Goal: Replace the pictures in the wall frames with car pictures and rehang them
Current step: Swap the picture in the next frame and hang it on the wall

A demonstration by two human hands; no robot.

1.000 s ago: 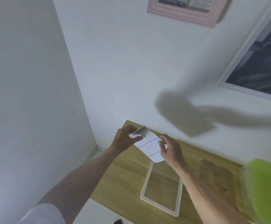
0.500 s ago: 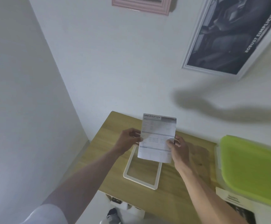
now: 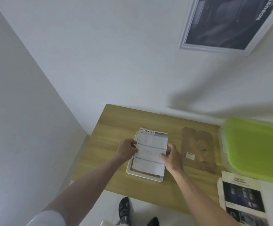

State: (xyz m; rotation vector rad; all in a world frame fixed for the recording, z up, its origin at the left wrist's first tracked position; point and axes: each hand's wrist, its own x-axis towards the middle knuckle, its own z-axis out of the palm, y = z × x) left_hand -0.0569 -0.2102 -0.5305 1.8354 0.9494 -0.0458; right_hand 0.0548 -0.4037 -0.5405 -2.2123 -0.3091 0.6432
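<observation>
Left hand (image 3: 128, 148) and right hand (image 3: 170, 156) each pinch a side edge of the specification sheet (image 3: 150, 150), held over the white frame (image 3: 143, 174) at tabletop (image 3: 116, 121) centre. Risk: sheet overhangs the frame's 12 o'clock edge; skewed seating would crease it.

Sheet in my hands (image 3: 152, 149): thin matt printed paper.
Frame (image 3: 144, 176): smooth white, looks plastic.
Table (image 3: 116, 124): matt wood grain.
Backing board (image 3: 197, 147): brown, matt fibreboard.
Lid (image 3: 254, 147): smooth green plastic.
</observation>
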